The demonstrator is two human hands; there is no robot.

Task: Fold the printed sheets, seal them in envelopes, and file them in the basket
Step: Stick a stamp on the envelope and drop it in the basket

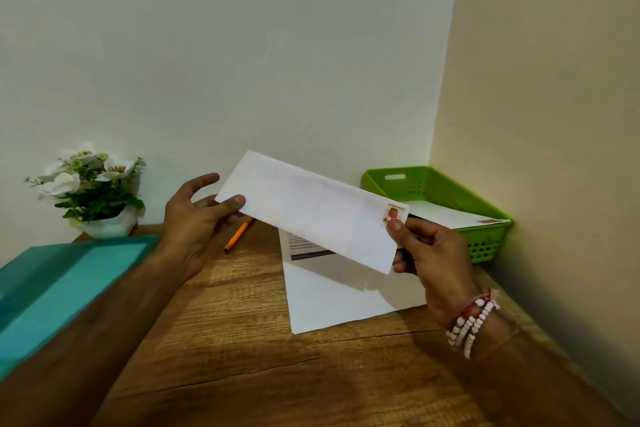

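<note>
Both hands are raised above the wooden table [242,357] and hold a long white envelope [311,211] between them, tilted so that its left end sits higher and its right end lower. The left hand [197,215] comes in from the lower left with the forearm stretched across the table; its thumb presses on the front of the envelope's left end while the other fingers lie behind the paper, the index finger standing out above the edge. The right hand [436,260], with strings of white and red beads [471,322] around its wrist, pinches the lower right corner, the thumb tip just beside a small stamp [393,211] and the curled fingers behind. The envelope is in the air, clear of the table, with its right end near the green basket [485,243]. That basket stands in the far right corner against the walls, and another white envelope [450,215] lies flat inside it. Under the held envelope a printed sheet [339,291] lies unfolded on the table, its dark printed lines partly hidden. An orange pencil [239,236] lies beside the sheet, below the left hand. At far left a white pot of white flowers [93,184] stands by the wall, and a teal folder [52,284] lies in front of it.
</note>
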